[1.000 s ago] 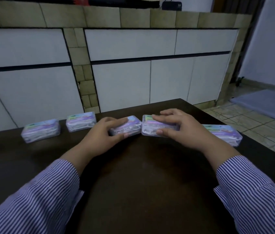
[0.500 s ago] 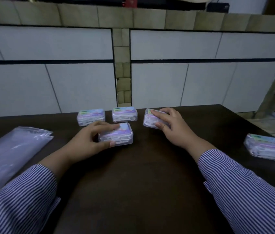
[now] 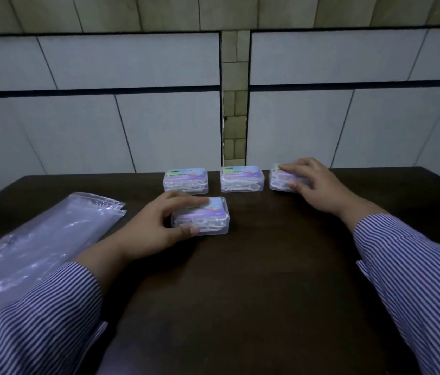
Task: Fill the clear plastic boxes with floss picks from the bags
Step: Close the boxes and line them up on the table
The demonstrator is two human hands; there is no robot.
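Several clear plastic boxes of white floss picks with pastel labels lie on the dark table (image 3: 267, 280). My left hand (image 3: 156, 226) grips the nearest box (image 3: 210, 216), fingers on its lid and thumb at its front. Along the far edge stand a second box (image 3: 185, 180) and a third box (image 3: 241, 178), both untouched. My right hand (image 3: 313, 185) holds the fourth box (image 3: 281, 182) at the right end of that row, fingers curled over its top. All lids look closed.
A large clear plastic bag (image 3: 32, 253) lies flat on the table's left side, partly under my left sleeve. A white tiled wall stands just beyond the table's far edge (image 3: 91, 176).
The view has swung left and a box at the far right has left the frame. My left hand drew its box toward me; my right hand set its box in the back row.
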